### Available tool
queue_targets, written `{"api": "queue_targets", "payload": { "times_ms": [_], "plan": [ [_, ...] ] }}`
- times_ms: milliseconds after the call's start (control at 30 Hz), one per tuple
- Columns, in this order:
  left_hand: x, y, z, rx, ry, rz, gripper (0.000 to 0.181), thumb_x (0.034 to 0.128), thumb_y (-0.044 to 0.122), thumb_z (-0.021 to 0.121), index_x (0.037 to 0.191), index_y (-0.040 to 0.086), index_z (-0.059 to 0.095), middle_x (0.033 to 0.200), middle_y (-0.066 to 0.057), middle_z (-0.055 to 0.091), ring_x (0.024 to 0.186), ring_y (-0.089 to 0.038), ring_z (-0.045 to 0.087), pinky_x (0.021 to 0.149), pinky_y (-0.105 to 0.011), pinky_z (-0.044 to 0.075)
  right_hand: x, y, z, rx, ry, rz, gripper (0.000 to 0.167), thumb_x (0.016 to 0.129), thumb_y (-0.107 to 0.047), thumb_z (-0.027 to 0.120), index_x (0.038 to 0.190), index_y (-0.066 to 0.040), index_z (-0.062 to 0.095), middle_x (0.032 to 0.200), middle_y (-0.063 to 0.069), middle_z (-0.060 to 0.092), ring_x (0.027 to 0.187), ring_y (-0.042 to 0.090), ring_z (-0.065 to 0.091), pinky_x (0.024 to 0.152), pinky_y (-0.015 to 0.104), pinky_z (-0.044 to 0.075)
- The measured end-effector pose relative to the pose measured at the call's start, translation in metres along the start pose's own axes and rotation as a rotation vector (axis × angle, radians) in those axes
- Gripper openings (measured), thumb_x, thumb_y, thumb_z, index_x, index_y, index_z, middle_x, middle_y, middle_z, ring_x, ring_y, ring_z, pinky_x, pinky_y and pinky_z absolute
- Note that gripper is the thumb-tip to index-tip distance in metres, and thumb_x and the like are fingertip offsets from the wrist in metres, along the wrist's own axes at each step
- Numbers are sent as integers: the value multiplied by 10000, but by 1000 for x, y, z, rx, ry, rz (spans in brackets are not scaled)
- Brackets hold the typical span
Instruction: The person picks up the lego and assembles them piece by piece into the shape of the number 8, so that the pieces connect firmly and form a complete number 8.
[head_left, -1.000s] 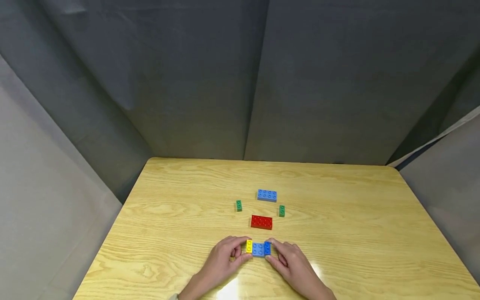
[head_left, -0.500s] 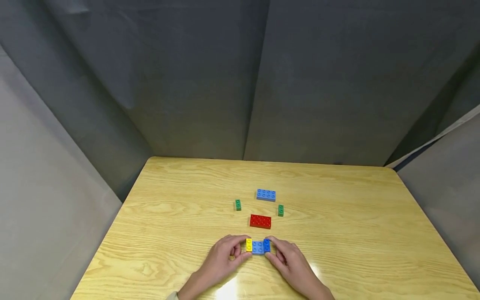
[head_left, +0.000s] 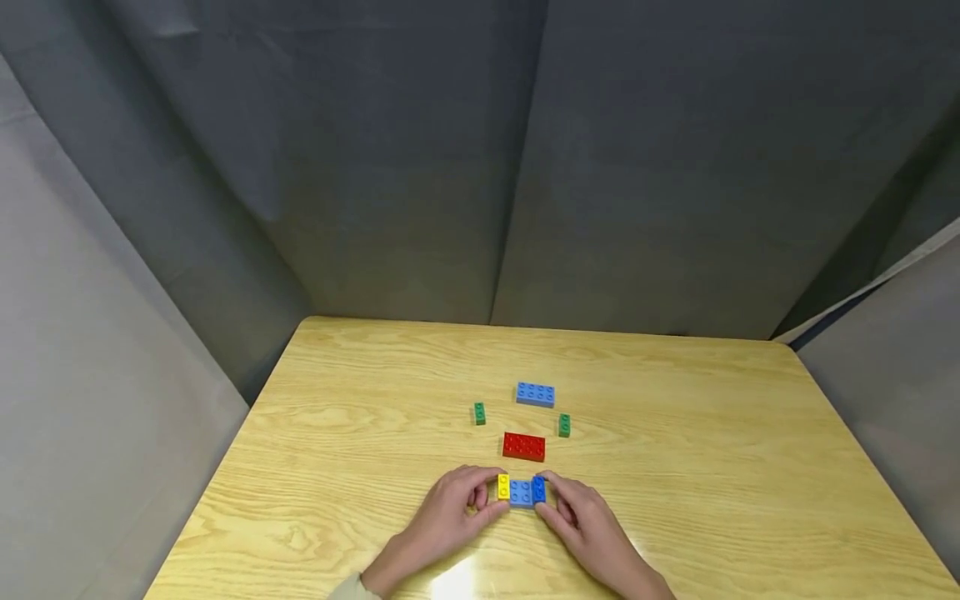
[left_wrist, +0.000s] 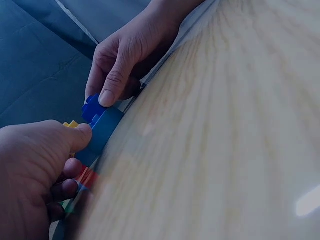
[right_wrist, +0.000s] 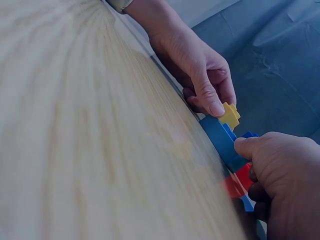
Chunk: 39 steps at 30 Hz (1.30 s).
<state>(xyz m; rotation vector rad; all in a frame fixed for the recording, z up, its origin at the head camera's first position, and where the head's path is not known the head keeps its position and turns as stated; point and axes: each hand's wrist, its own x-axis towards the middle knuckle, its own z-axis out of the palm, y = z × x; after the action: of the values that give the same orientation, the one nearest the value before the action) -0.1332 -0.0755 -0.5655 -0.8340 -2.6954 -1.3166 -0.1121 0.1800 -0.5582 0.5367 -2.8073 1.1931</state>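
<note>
In the head view a light blue brick (head_left: 521, 493) lies near the front of the table, a yellow brick (head_left: 503, 487) on its left end and a dark blue brick (head_left: 538, 489) on its right end. The left hand (head_left: 457, 510) pinches the yellow brick between thumb and index finger. Thumb and index finger of the right hand (head_left: 588, 525) pinch the dark blue brick. The left wrist view shows the right thumb against the dark blue brick (left_wrist: 92, 109); in the right wrist view the left thumb presses the yellow brick (right_wrist: 230, 116).
Just behind the hands lies a red brick (head_left: 523, 447). Farther back are a small green brick (head_left: 480, 414) on the left, another green brick (head_left: 564, 426) on the right, and a second light blue brick (head_left: 536, 394). Grey curtains (head_left: 390, 167) stand behind the wooden table (head_left: 712, 467).
Both hands and the bricks between them have shifted very slightly to the right and back, nearer the red brick. Their grips look the same.
</note>
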Motion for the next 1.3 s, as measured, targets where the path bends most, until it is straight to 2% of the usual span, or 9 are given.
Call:
{"api": "queue_targets", "payload": {
  "times_ms": [267,500,567,667,800,967,1300],
  "plan": [
    [9,-2,-2,-1,-7,-15,471,935,354,801,1333,129,687,807,142,560,713,-6,494,663,-178,450,9,6,-5,19,-15,-51,426,1013,-290,709,1366,-56,665,726,-167,427,644,-8,397,604,216,367],
    [14,-10,0,-26,-18,-4,476,961,417,762,1350,156,677,798,148,561,692,-8,490,662,-182,445,10,10,-3,60,-5,-34,437,1008,-270,717,1379,-47,656,726,-160,440,627,-13,390,579,206,368],
    [14,-12,0,-58,-28,-8,457,970,385,760,1358,161,670,802,145,566,692,-13,492,654,-183,447,10,11,-2,72,-4,-33,442,1010,-272,714,1384,-45,652,724,-157,443,625,-13,390,581,207,371],
    [16,-14,-3,-154,-32,-11,427,963,244,760,1364,137,661,818,101,580,715,-47,504,663,-199,453,10,11,-1,92,1,-28,437,1011,-260,713,1384,-43,650,723,-155,446,621,-11,392,577,209,372],
    [22,-16,-7,-244,10,-35,425,950,97,716,1370,85,651,850,43,585,760,-83,514,694,-226,459,11,12,-1,99,8,-21,440,1012,-257,711,1391,-43,645,723,-151,448,622,-9,391,577,207,365],
    [30,-20,-7,-211,61,-57,393,1012,123,659,1401,73,635,871,56,582,771,-72,524,696,-224,469,10,12,-2,89,-10,-15,464,1023,-290,692,1409,-40,629,737,-134,456,631,-1,393,578,215,362],
    [37,-23,-4,-126,91,-5,438,995,72,685,1423,22,608,858,61,562,806,-100,521,733,-251,487,11,11,-3,83,-7,-10,467,1019,-291,699,1400,-29,635,720,-142,449,620,-3,387,574,216,361]
  ]
}}
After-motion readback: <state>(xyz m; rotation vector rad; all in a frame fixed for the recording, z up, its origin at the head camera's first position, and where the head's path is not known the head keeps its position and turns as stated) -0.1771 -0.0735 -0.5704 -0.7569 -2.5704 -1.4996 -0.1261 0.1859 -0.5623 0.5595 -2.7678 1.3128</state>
